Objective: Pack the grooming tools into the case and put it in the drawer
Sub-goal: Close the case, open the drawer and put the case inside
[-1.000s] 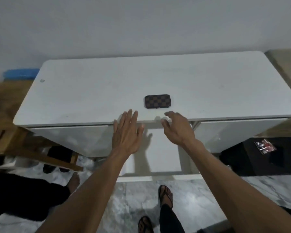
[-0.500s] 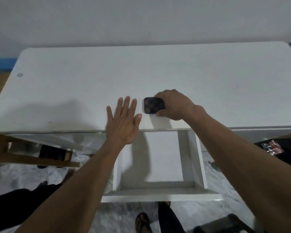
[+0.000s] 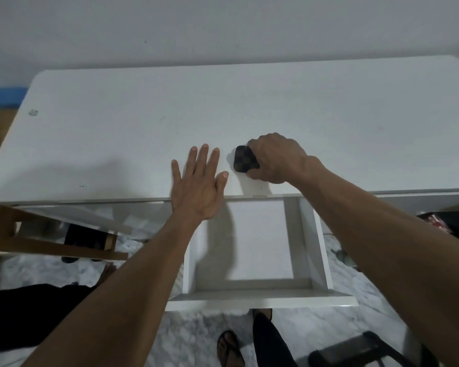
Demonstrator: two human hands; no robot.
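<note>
A small dark checkered case (image 3: 243,160) lies shut on the white desk top (image 3: 117,133), near its front edge. My right hand (image 3: 274,158) is curled over the case's right half, fingers gripping it; only its left part shows. My left hand (image 3: 199,185) rests flat on the desk edge, fingers spread, just left of the case and not touching it. Below the desk edge, the white drawer (image 3: 318,255) stands pulled out, and its inside looks bare.
A wooden chair frame (image 3: 45,242) sits under the desk at left. A dark bag (image 3: 456,229) is at right. My sandalled feet (image 3: 229,348) stand on the marble floor in front of the drawer. A black object (image 3: 355,350) lies at the bottom right.
My right hand went from the drawer front up onto the case and closed on it. The drawer came out fully. My left hand moved up onto the desk edge.
</note>
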